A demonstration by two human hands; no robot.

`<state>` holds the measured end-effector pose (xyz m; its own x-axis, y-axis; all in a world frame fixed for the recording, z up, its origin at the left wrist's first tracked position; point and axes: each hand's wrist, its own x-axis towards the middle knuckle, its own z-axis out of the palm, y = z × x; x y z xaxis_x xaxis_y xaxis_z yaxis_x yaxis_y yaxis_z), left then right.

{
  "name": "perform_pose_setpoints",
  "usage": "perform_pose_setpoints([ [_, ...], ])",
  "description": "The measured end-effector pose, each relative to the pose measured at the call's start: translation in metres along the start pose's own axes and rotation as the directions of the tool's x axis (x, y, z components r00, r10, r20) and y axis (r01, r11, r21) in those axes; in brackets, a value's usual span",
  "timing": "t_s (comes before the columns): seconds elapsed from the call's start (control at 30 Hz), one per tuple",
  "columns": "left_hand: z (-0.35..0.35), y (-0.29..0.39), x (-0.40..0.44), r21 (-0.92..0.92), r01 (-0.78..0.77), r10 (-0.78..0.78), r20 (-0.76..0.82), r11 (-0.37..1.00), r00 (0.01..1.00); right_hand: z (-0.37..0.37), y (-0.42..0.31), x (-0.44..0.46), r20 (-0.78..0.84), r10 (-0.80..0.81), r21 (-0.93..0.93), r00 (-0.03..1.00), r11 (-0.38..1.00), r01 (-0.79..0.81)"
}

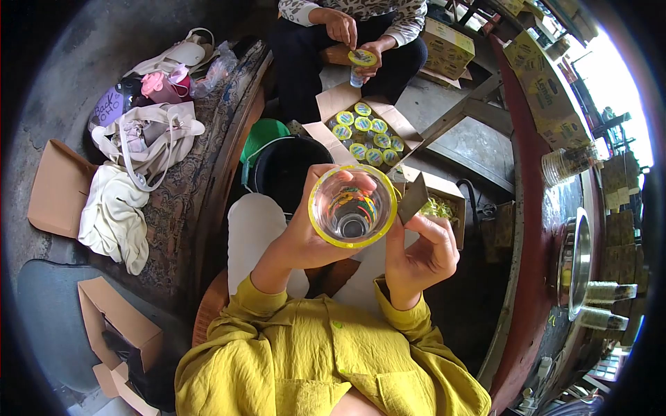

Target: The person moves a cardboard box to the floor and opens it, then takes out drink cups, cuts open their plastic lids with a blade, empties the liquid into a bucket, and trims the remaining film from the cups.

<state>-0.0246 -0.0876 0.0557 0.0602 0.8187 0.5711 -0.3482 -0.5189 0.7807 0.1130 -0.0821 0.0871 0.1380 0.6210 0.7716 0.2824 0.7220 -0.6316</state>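
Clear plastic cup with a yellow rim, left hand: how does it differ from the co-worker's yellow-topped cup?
The clear cup shows its inside to the base; the co-worker's cup has a yellow top hiding its inside. The clear cup looks larger, being nearer; the co-worker's cup looks smaller. Both are hand held.

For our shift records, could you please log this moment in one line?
left hand: holds clear cup; right hand: holds flat piece; carton: yellow-rimmed cups

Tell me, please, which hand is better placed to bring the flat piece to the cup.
Probably the right hand: it pinches the flat piece near the rim; the left hand holds the cup.
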Motion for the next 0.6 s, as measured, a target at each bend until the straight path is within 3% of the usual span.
perform_pose_setpoints([
  [0.4, 0.0043, 0.0093, 0.0005, -0.010, 0.096, -0.096, -0.020, 0.995, 0.995, 0.0034, 0.0000, -0.0040, -0.036, -0.091, -0.025, 0.995, 0.996, 0.090],
  [0.6, 0.0030, 0.0017, -0.0011, 0.080, -0.004, 0.003, 0.007, 0.997, 1.000, 0.0036, -0.0009, -0.0043, -0.082, -0.110, -0.057, 0.991, 0.993, 0.106],
])
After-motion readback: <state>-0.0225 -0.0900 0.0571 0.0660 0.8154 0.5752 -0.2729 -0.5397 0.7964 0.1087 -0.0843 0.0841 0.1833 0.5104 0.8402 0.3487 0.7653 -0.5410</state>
